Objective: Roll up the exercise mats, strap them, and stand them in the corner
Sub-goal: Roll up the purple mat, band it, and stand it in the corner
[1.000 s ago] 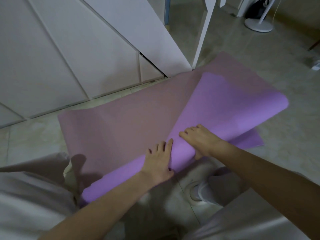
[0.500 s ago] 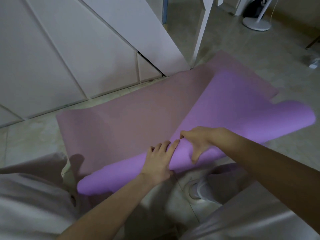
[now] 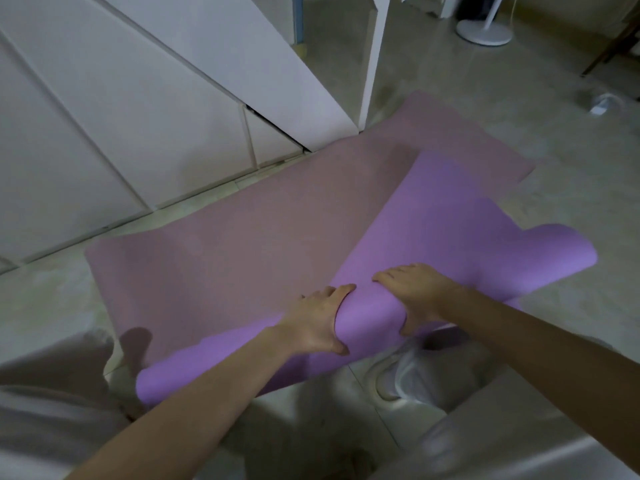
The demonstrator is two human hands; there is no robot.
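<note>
On the tiled floor (image 3: 450, 64), beside the white cabinet doors (image 3: 121, 133), lies one purple exercise mat (image 3: 242, 258). Most of it is spread flat, with the dusty-pink face up. The near edge is turned over into a loose first curl, and the brighter purple underside shows. The curl is uneven: narrow at the near left end, opening into a wide flap at the right.

Hands: both are on the curl near its middle, just beside each other, not touching.
- Left hand (image 3: 317, 320) wraps the curl, fingers over the top, thumb on the near side.
- Right hand (image 3: 420, 296) does the same, fingers draped over, thumb pointing down the near face.

Both are clamped on the mat.

Handling, as judged:
- The mat looks like thin foam — light, soft and limp. It sags where nothing supports it (see the right flap). Not fragile.
- The surface looks matte, so grip should hold without squeezing.
- A central hold leaves both ends free, so the roll may cone or telescope.
- Better hold: hands spread toward the two ends, palms pressing down and forward, side edges kept in line.

No strap in view. A white shoe (image 3: 394, 379) sits just near of the roll, below the right hand.
</note>
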